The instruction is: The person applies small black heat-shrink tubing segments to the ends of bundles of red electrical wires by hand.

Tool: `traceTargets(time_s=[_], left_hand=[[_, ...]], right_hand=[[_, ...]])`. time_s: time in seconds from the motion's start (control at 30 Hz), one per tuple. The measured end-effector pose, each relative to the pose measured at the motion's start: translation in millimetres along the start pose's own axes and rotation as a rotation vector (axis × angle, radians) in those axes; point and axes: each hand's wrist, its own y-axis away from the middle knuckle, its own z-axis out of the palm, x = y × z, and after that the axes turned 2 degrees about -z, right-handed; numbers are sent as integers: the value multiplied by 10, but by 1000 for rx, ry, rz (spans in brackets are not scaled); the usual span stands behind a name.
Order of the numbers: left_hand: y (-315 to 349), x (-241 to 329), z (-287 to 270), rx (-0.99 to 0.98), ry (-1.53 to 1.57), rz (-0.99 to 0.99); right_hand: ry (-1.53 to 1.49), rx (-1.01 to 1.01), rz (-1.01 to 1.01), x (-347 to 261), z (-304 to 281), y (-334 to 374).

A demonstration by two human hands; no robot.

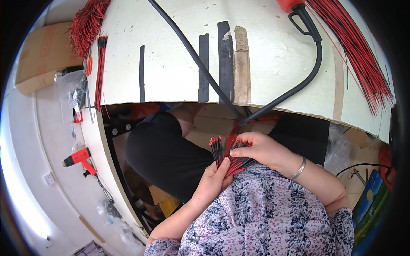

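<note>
The wire bundle [216, 149] sits between the fingers, its long axis running forward, tips pointing beyond the left thumb and fanning apart. Strands look black below bright red tips, redder near the palms. The left hand [212, 178] clasps its lower part; the right hand's [261, 148] thumb and fingers pinch its right side.

My left hand [211, 178] curls closed, thumb pointing far; my right hand [262, 149], farther right, points its thumb left.
</note>
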Motion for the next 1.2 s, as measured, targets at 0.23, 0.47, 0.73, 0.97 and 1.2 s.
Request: traceTargets(time_s=[0.23,0.47,0.73,0.97,1.2], left_hand=[[-14,-49,7,37,-29,25],[-14,-43,21,29,-15,34],[-25,-58,10,22,-54,15],[-24,-52,-8,-6,-45,12],[-43,-68,-4,-61,6,21]], right_hand=[[-75,18,-80,9,42,42],[15,44,-53,-11,5,43],[39,-99,-35,-110,-31,8],[-17,-7,-20,-74,-51,31],[2,-87,-15,-111,-77,-69]])
